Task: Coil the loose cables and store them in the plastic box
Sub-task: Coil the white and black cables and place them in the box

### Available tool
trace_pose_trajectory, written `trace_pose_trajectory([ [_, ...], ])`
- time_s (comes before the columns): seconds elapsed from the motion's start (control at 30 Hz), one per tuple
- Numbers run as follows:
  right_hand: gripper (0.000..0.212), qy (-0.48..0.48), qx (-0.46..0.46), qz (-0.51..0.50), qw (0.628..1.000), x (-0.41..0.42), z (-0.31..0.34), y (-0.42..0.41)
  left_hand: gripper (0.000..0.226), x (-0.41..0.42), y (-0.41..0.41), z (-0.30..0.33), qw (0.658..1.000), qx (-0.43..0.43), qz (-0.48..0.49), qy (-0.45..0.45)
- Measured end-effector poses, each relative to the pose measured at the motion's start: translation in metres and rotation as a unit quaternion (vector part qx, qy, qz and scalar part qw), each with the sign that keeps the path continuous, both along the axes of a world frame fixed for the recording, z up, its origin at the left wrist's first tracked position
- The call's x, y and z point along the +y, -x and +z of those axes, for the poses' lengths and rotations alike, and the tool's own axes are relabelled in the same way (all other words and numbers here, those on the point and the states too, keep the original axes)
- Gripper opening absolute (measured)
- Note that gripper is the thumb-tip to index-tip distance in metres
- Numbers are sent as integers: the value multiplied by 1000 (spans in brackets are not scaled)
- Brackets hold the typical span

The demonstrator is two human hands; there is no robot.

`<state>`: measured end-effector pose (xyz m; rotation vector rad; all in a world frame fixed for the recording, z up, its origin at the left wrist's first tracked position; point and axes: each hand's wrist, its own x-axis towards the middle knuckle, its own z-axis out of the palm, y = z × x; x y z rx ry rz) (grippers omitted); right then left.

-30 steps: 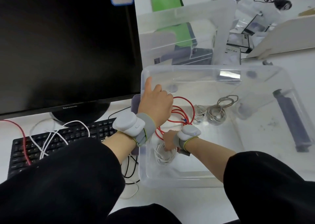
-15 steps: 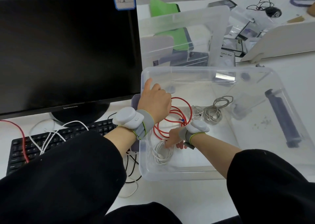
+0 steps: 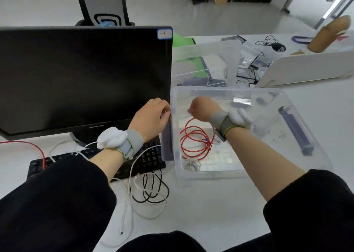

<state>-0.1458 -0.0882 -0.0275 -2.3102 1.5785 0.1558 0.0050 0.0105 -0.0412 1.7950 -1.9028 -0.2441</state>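
Note:
The clear plastic box (image 3: pixel 226 88) stands to the right of the monitor. A red cable coil (image 3: pixel 193 142) lies in its left half, with a small white cable coil (image 3: pixel 191 164) at the near left corner. My left hand (image 3: pixel 151 117) is at the box's left rim, its fingers curled onto the edge. My right hand (image 3: pixel 201 108) hovers above the back left of the box, over the red coil. Its fingers curl under, out of sight. Loose black cable (image 3: pixel 153 192) and white cable (image 3: pixel 130 184) lie tangled on the table in front of the keyboard.
A black monitor (image 3: pixel 86 75) and a keyboard (image 3: pixel 149 161) fill the left side. A red cable (image 3: pixel 38 150) crosses the keyboard's left end. A second clear box (image 3: pixel 206 63) and a white panel (image 3: pixel 306 67) sit behind. A dark latch (image 3: pixel 295 131) is on the box's right wall.
My right hand has let go of the white coil on the box floor and risen above the box. My left hand has shifted to the left rim. The view has tilted up.

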Motion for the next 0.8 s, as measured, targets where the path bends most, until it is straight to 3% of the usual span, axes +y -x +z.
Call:
trace_pose_trajectory([
  [0.17,30,97,-112,23,989,46,32,-57,13,49,-52,-13,996,20,33,-85],
  [0.37,22,21,-152,49,987,102,-2,-127,20,114,-134,-44,976,-4,74,-204],
  [0.53,25,-93,-56,75,991,131,-58,-162,26,157,-177,-71,953,17,75,-293],
  [0.63,23,-152,9,37,988,141,-87,-156,28,166,-185,-91,940,32,69,-333],
  [0.73,38,-198,108,5,974,147,-105,-137,30,163,-177,-106,930,48,57,-360],
  [0.8,38,-245,148,-9,958,153,-113,-124,31,158,-167,-112,926,60,46,-371],
])
